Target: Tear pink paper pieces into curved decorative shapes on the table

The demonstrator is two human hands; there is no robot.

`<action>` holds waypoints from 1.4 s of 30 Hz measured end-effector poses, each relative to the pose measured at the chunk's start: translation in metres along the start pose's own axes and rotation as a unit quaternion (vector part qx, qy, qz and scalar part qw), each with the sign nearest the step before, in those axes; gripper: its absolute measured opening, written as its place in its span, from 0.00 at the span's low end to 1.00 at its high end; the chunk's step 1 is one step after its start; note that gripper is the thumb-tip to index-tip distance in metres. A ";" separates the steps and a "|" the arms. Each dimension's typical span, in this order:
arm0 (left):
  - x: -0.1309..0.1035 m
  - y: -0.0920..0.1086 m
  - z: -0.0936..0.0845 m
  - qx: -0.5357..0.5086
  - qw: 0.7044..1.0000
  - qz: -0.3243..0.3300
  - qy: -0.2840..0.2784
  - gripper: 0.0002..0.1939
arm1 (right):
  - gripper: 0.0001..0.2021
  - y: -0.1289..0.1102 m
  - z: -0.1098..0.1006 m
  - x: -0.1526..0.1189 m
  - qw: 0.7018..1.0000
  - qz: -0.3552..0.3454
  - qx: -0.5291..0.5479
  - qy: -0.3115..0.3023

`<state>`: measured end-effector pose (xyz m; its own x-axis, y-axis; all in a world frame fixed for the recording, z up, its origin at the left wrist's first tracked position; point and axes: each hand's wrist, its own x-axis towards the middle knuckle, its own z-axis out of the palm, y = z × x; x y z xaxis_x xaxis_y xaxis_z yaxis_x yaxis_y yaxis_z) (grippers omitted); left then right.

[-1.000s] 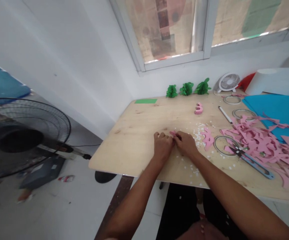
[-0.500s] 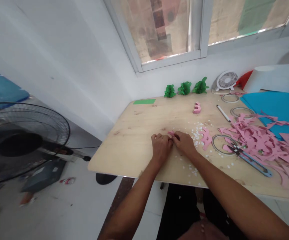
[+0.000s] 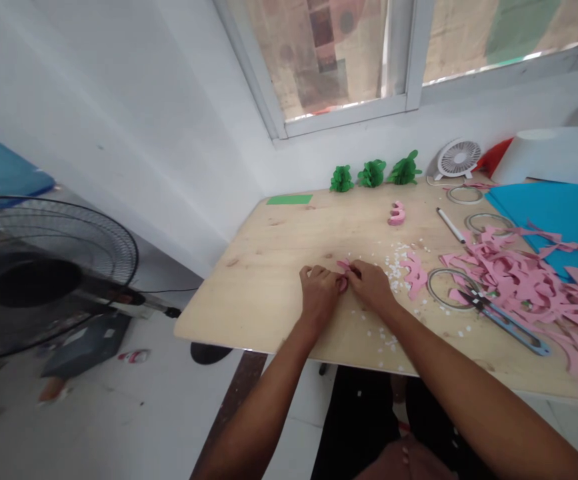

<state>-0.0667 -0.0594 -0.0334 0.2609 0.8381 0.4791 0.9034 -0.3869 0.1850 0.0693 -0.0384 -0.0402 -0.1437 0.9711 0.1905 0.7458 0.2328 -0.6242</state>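
Over the middle of the wooden table (image 3: 249,287), my left hand (image 3: 319,290) and my right hand (image 3: 367,281) meet with fingers closed on a small pink paper cutout (image 3: 343,283). Most of the cutout is hidden by the fingers; a strip and a rounded edge show between them. Right of my right hand lies a wavy pink paper cutout (image 3: 413,275), with small white paper bits (image 3: 396,263) scattered about it. Farther back sits a stacked, curved pink paper piece (image 3: 397,213).
Scissors (image 3: 511,325) and a wire ring (image 3: 433,293) lie by a heap of pink paper scraps (image 3: 523,280). Three green paper shapes (image 3: 371,173) stand along the wall near a small white fan (image 3: 459,159). A marker (image 3: 451,225) and blue sheets (image 3: 559,213) are at right.
Between my fingers, more of the pink cutout now shows, including its rounded lower edge. Both hands stay nearly in place, and the view has shifted slightly.
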 end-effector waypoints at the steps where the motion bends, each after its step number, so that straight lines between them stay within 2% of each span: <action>1: 0.002 -0.001 0.000 0.016 1.000 0.019 0.001 0.11 | 0.11 0.000 0.000 0.000 1.000 0.001 0.000 0.001; 7: 0.011 -0.002 -0.003 0.104 0.986 0.131 -0.007 0.13 | 0.11 -0.003 -0.002 -0.002 1.000 0.005 -0.002 0.006; 13: 0.014 -0.004 -0.005 0.140 0.973 0.184 -0.021 0.11 | 0.12 -0.004 -0.003 -0.002 1.000 0.003 0.000 0.005; 16: 0.013 -0.006 -0.001 0.119 0.980 0.160 -0.015 0.12 | 0.12 -0.003 -0.002 -0.001 1.000 0.000 -0.004 0.005; 23: 0.009 -0.006 0.008 0.030 0.999 0.029 -0.020 0.10 | 0.12 -0.002 0.000 -0.001 1.000 0.012 -0.008 0.000; 31: 0.008 -0.008 0.004 -0.071 0.992 -0.084 -0.057 0.07 | 0.11 -0.003 -0.003 -0.001 1.000 0.007 0.013 0.000; 37: 0.001 -0.009 -0.002 -0.101 0.989 -0.103 -0.042 0.05 | 0.10 -0.003 -0.002 -0.001 1.000 0.008 0.013 0.003; 42: -0.017 -0.010 -0.014 -0.091 0.993 -0.072 -0.013 0.06 | 0.10 -0.003 -0.002 -0.001 1.000 0.003 0.010 0.005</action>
<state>-0.0849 -0.0748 -0.0310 0.1437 0.8986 0.4145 0.8562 -0.3230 0.4032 0.0691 -0.0403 -0.0369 -0.1331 0.9720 0.1935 0.7339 0.2279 -0.6399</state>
